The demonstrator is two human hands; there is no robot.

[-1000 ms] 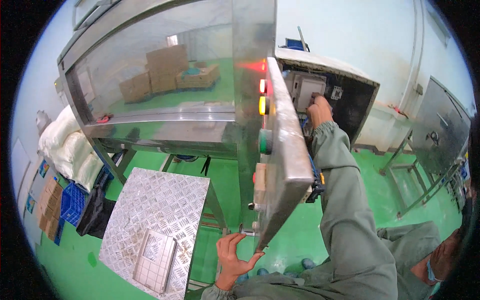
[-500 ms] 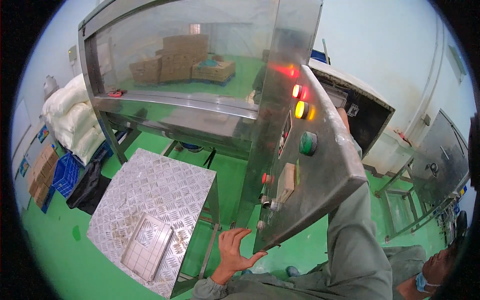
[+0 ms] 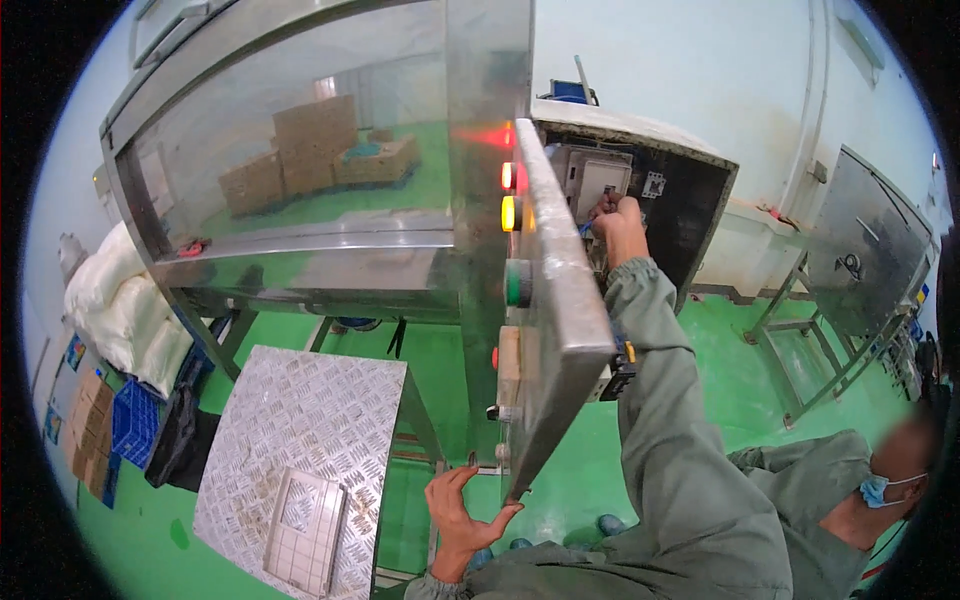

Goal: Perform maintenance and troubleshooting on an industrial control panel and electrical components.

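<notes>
Steadied a stiff, heavy-looking steel door (image 3: 545, 300) at its lower edge with the open left hand (image 3: 462, 505), right hand (image 3: 618, 222) beyond it in the cabinet (image 3: 690, 200), fingers' grip hidden.

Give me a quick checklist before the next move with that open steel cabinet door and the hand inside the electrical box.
1. Left hand bracing the lower edge of the open stainless-steel control door: ok, fingers spread beside the edge.
2. Right hand reaching the grey components in the black-lined electrical cabinet: ok, in place.
3. Power off: not ok, the red lamp and amber lamp on the door glow.
4. Tool in the right hand: cannot tell, fingers hidden.
5. Person in a blue face mask crouched at lower right, apart from the door: ok.
</notes>
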